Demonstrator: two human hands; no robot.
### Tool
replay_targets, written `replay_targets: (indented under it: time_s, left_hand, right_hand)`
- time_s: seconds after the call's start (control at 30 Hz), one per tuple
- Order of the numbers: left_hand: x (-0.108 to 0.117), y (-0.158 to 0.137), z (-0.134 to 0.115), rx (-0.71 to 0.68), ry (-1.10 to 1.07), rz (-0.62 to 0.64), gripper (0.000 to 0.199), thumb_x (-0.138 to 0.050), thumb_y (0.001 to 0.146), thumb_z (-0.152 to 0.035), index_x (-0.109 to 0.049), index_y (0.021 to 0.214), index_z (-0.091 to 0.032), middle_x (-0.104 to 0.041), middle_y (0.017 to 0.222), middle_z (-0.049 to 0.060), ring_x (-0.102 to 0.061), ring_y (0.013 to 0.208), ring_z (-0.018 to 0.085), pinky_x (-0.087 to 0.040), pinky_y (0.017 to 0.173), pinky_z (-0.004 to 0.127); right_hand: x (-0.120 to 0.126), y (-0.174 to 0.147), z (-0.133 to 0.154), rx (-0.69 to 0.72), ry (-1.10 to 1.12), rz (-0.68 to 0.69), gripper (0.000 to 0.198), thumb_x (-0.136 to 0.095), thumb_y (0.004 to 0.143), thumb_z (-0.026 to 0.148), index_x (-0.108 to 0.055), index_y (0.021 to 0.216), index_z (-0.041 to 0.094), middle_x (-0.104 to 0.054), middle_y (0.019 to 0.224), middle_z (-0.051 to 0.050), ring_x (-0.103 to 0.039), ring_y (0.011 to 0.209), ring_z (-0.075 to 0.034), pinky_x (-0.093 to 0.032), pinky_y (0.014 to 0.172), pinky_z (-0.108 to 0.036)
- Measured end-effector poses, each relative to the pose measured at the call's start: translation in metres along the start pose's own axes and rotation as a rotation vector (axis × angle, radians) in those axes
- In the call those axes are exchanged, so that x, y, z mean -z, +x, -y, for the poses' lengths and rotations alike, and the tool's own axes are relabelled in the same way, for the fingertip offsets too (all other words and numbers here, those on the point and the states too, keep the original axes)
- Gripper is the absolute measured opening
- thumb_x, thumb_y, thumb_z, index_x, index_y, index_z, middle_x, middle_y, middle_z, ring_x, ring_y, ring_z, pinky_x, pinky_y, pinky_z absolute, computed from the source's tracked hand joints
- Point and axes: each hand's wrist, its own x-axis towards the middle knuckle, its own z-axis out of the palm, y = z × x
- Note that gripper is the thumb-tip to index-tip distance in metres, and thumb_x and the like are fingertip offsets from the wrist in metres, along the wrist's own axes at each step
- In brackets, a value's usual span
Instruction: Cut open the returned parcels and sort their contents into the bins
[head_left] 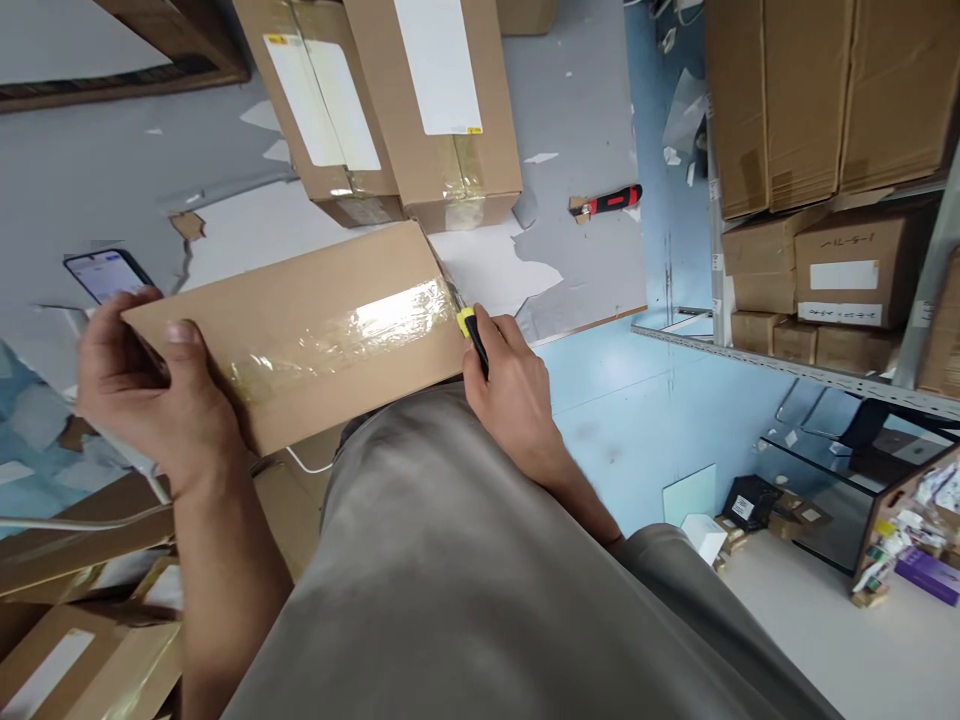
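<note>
A long brown cardboard box (300, 300), with clear tape along its upper face, lies at the near table edge against my body. My left hand (161, 385) grips its left end, thumb on top and fingers round the far side. In my right hand (514, 380) is a yellow and black utility knife (472, 335). Its tip meets the right end of the box, by the end of the tape; how deep the blade sits is hidden. Just beyond the box stand two taped cartons, a narrower one (322, 100) and a wider one (450, 100), both with white labels.
A phone (109, 272) lies by my left hand. On the grey table (570, 90), a red and black knife (607, 202) rests at the right. Shelves with cartons (836, 265) stand farther right. More boxes (67, 660) are at the lower left, and a white cable (307, 462) hangs under the box.
</note>
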Motion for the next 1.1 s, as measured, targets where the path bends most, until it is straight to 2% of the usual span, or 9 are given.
replay_targets:
  time_s: [0.1, 0.2, 0.3, 0.4, 0.5, 0.63, 0.77, 1.0, 1.1]
  left_hand:
    - [-0.001, -0.001, -0.001, 0.011, 0.034, -0.005, 0.092, -0.072, 0.079, -0.085, -0.072, 0.138, -0.015, -0.078, 0.142, 0.017, -0.075, 0.135, 0.035, -0.053, 0.130, 0.060]
    - [-0.002, -0.004, -0.002, -0.022, 0.018, 0.010, 0.088, -0.072, 0.084, -0.086, -0.073, 0.138, -0.016, -0.079, 0.141, 0.016, -0.075, 0.135, 0.035, -0.053, 0.129, 0.061]
    - [-0.006, -0.009, 0.000, -0.073, -0.022, -0.039, 0.087, -0.072, 0.088, -0.087, -0.072, 0.136, -0.015, -0.077, 0.137, 0.017, -0.074, 0.132, 0.035, -0.054, 0.128, 0.060]
    - [-0.011, -0.014, 0.005, -0.089, -0.004, -0.117, 0.091, -0.067, 0.087, -0.093, -0.068, 0.132, -0.014, -0.071, 0.129, 0.016, -0.072, 0.128, 0.034, -0.055, 0.125, 0.059]
    - [-0.014, -0.018, 0.006, -0.070, 0.040, -0.136, 0.089, -0.062, 0.087, -0.096, -0.066, 0.130, -0.017, -0.068, 0.126, 0.014, -0.070, 0.127, 0.032, -0.056, 0.123, 0.058]
    - [-0.012, -0.018, 0.003, -0.085, 0.034, -0.098, 0.089, -0.060, 0.091, -0.094, -0.067, 0.133, -0.015, -0.068, 0.130, 0.015, -0.070, 0.126, 0.030, -0.055, 0.125, 0.056]
    - [-0.012, -0.014, -0.001, -0.084, 0.043, -0.101, 0.094, -0.058, 0.089, -0.097, -0.067, 0.134, -0.014, -0.070, 0.131, 0.015, -0.071, 0.126, 0.031, -0.055, 0.125, 0.055]
    - [-0.013, -0.014, -0.006, 0.029, 0.110, -0.108, 0.084, -0.064, 0.088, -0.091, -0.067, 0.131, -0.019, -0.073, 0.133, 0.013, -0.073, 0.134, 0.033, -0.055, 0.128, 0.056]
    - [-0.011, -0.015, -0.006, 0.030, 0.115, -0.093, 0.089, -0.062, 0.086, -0.094, -0.068, 0.133, -0.019, -0.074, 0.136, 0.014, -0.074, 0.133, 0.033, -0.056, 0.126, 0.055]
  right_hand:
    - [0.006, 0.002, 0.009, -0.020, -0.066, 0.016, 0.060, -0.039, 0.121, 0.023, -0.049, 0.180, 0.023, -0.069, 0.157, -0.019, -0.081, 0.118, -0.029, -0.067, 0.095, -0.037]
    - [0.014, 0.014, 0.023, -0.026, -0.122, 0.027, 0.059, -0.038, 0.122, 0.023, -0.045, 0.180, 0.021, -0.073, 0.149, -0.021, -0.082, 0.116, -0.031, -0.067, 0.098, -0.042]
    - [0.020, 0.023, 0.034, -0.019, -0.155, 0.008, 0.056, -0.037, 0.124, 0.026, -0.044, 0.179, 0.018, -0.077, 0.139, -0.023, -0.082, 0.118, -0.034, -0.068, 0.099, -0.047]
    - [0.021, 0.014, 0.036, -0.055, -0.176, 0.032, 0.056, -0.041, 0.124, 0.027, -0.043, 0.179, 0.015, -0.082, 0.126, -0.022, -0.083, 0.116, -0.035, -0.067, 0.100, -0.048]
    - [0.020, -0.003, 0.034, -0.148, -0.204, 0.077, 0.058, -0.048, 0.124, 0.031, -0.043, 0.179, 0.015, -0.084, 0.118, -0.021, -0.084, 0.109, -0.033, -0.067, 0.097, -0.046]
    - [0.015, -0.008, 0.029, -0.183, -0.217, 0.053, 0.063, -0.049, 0.124, 0.035, -0.040, 0.183, 0.016, -0.084, 0.121, -0.021, -0.084, 0.112, -0.033, -0.067, 0.099, -0.046]
    - [0.014, -0.011, 0.023, -0.160, -0.218, 0.036, 0.062, -0.049, 0.123, 0.030, -0.041, 0.184, 0.022, -0.085, 0.124, -0.019, -0.084, 0.111, -0.032, -0.066, 0.099, -0.045]
    - [0.015, -0.016, 0.018, -0.145, -0.201, 0.022, 0.064, -0.048, 0.123, 0.036, -0.039, 0.186, 0.026, -0.085, 0.123, -0.017, -0.083, 0.109, -0.033, -0.065, 0.098, -0.045]
    - [0.015, -0.009, 0.020, -0.126, -0.192, 0.026, 0.062, -0.045, 0.123, 0.034, -0.041, 0.184, 0.025, -0.085, 0.123, -0.016, -0.083, 0.112, -0.032, -0.065, 0.100, -0.046]
